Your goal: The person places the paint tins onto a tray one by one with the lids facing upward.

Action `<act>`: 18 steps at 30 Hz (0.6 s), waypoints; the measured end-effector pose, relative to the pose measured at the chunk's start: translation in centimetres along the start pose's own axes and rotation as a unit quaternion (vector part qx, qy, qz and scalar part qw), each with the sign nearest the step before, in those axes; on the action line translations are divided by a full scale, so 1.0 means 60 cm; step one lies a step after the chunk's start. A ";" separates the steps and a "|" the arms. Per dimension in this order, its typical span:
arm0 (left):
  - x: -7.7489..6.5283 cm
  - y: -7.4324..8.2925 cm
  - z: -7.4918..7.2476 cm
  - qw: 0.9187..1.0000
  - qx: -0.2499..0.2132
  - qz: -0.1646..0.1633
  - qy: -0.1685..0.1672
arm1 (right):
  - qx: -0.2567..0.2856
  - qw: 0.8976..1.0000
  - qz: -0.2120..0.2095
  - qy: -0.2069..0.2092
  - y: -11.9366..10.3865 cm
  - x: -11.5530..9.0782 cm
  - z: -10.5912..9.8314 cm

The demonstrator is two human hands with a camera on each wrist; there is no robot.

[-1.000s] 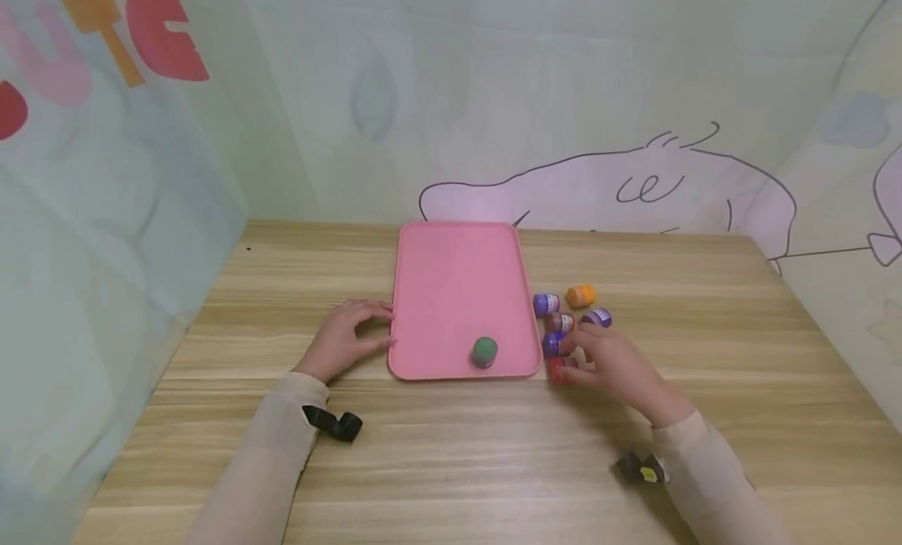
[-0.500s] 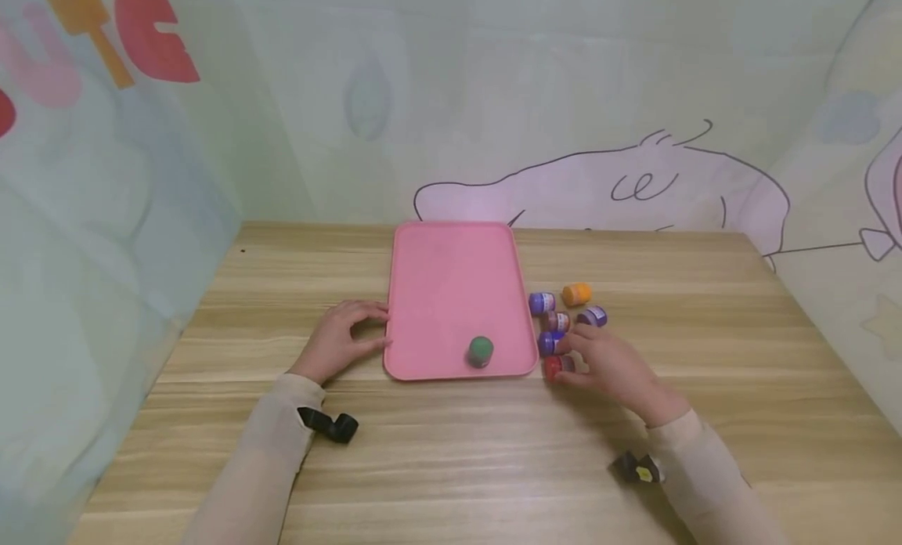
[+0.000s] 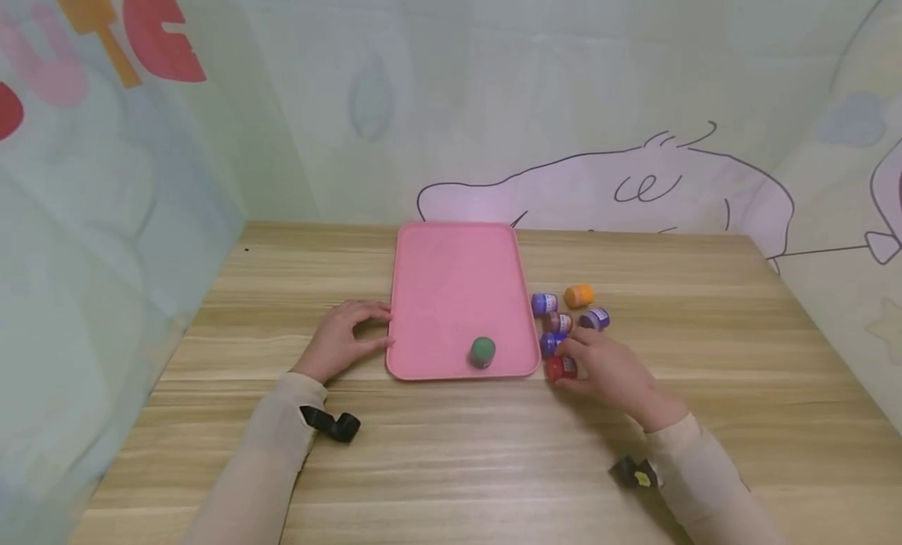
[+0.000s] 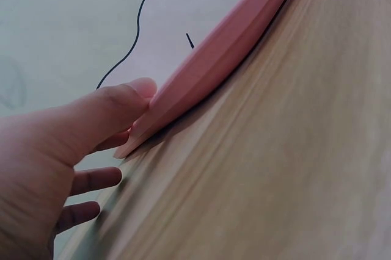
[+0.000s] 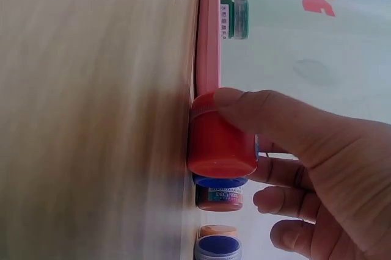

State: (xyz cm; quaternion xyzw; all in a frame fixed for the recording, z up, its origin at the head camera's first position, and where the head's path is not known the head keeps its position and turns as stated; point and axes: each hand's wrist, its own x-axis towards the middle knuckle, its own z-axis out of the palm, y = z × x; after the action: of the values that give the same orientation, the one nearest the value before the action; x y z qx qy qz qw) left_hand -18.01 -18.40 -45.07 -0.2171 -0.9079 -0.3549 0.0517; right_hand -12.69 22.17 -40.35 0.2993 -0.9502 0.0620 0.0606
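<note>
Right hand (image 3: 613, 369) curled around the red jar (image 3: 561, 369), thumb against it; firmness of grip unreadable. Jar lies on its side, just beside the near right corner of the pink tray (image 3: 458, 286). Blue jar (image 3: 549, 344) close behind, brown jar (image 3: 560, 323) beyond; widest room is on the near side, over wooden table (image 3: 472, 459). Left hand (image 3: 341, 337) loosely spread, thumb touching the tray's left rim. Right wrist view shows the green jar (image 5: 234, 19) upright with printed label; from the head, mainly its top.
</note>
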 end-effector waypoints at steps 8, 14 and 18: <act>0.002 0.001 -0.002 1.000 -0.002 -0.003 -0.001 | -0.022 1.000 -0.007 -0.005 -0.003 0.001 -0.003; 0.001 0.000 -0.001 1.000 0.003 0.004 0.001 | -0.023 1.000 -0.009 -0.010 -0.005 0.001 -0.003; 0.001 0.001 0.000 1.000 0.003 0.002 0.001 | -0.020 1.000 -0.008 -0.015 -0.006 0.001 -0.003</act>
State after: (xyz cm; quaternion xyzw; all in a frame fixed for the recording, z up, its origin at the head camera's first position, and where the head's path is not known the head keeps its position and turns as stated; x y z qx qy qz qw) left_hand -18.04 -18.36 -45.03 -0.2189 -0.9085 -0.3519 0.0538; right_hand -12.49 21.87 -40.15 0.3069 -0.9495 0.0380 0.0531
